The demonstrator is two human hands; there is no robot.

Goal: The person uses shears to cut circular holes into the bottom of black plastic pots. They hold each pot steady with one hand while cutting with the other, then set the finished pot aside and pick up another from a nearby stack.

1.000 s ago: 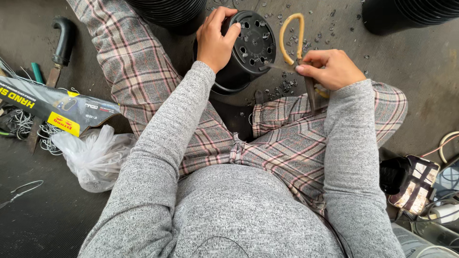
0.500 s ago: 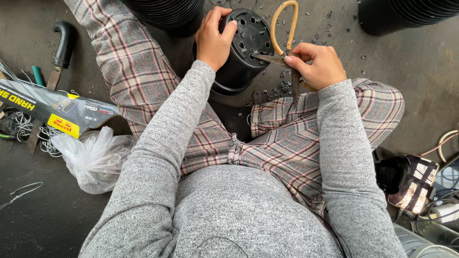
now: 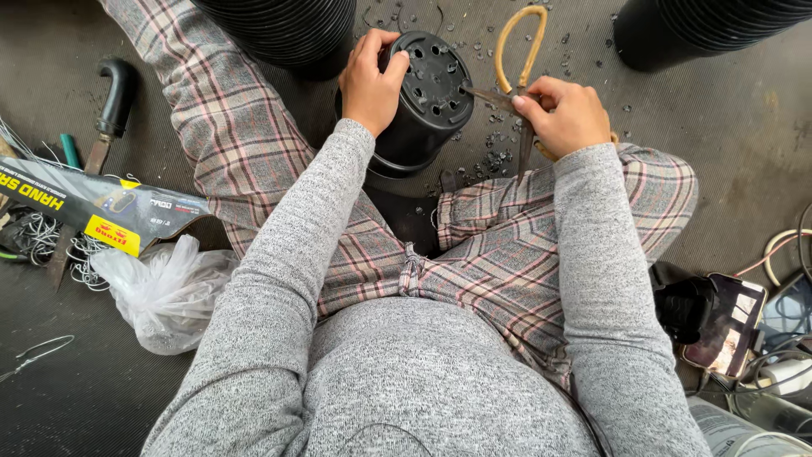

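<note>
Since a second ago your right hand [image 3: 568, 114] has brought the scissors [image 3: 518, 80] up: blade tip now at the black plastic pot's [image 3: 427, 97] base, fingers closed around the handle. Left hand [image 3: 370, 78] stays clamped on the pot's side. Pot lies tipped between your knees, holed base up, inside hidden. Black plastic chips [image 3: 495, 152] scattered just right of it. Stacked black pots [image 3: 283, 30] just behind.

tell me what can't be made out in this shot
Head view only:
- Scissors blade tip: hidden against the black pot.
- Right hand palm side: turned away.
- Pot's inside: faces away, under the left hand.
- Stacked pots: cut off by the top edge.
</note>
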